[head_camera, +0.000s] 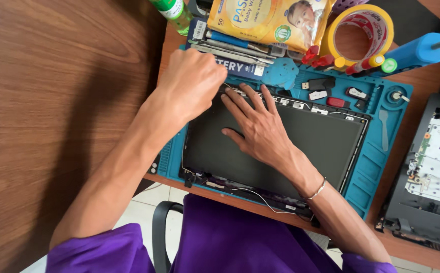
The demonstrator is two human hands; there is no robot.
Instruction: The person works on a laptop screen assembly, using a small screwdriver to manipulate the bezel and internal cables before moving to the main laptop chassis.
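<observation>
**Dark laptop screen panel pinned on the teal mat**

I see my right hand (260, 126) spread flat on the laptop screen panel (326, 141), its grip wide. My left hand (192, 83) is fisted at the panel's top-left edge; what it holds I cannot tell. Tools crowd the teal repair mat (377, 167) above; the wooden surface (53, 101) lies left.

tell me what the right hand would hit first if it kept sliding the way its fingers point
The right hand lies flat on the dark screen panel, fingers aimed at its top edge. It would likely first meet the left hand fisted at that edge; depth is unclear.
</observation>
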